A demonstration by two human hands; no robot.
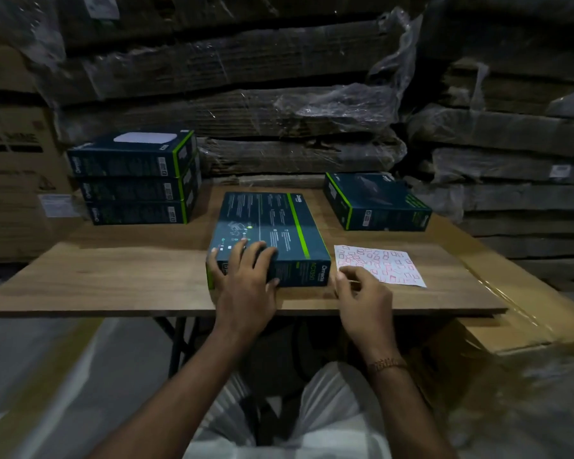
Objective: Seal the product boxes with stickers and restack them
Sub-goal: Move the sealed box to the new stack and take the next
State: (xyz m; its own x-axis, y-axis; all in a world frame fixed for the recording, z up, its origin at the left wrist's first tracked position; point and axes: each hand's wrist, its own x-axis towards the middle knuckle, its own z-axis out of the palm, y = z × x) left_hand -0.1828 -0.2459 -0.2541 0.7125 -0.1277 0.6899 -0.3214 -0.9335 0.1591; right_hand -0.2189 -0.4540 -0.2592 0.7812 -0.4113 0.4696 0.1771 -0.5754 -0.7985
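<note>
Hands are working at the near edge of the desk (pixel 113 279). The left hand (pixel 246 276) is resting on the near end of the middle box (pixel 272 233), fingers spread over its top and thumb curling round the front face, holding it steady. The right hand (pixel 362 293) is hovering just beside the box's near right corner, fingers curled, thumb and forefinger pinching together at the near left corner of the sticker sheet (pixel 380 265); whether a sticker is already lifting between them I cannot tell.

The coming move is turning on this: the box is lying flat, its long axis running away from the person toward the far edge, and its near end face is sitting between the two hands, closer to the right hand's fingertips than anything else. By my judgement a sticker is going onto that near end next, a short reach leftward for the right hand.

The box is looking dark blue-green with a bright green stripe along its right side and small white print on top.

Farther out, a stack of three boxes (pixel 133 177) is standing at the far left corner, and a single box (pixel 375 202) is lying toward the far right edge.
</note>
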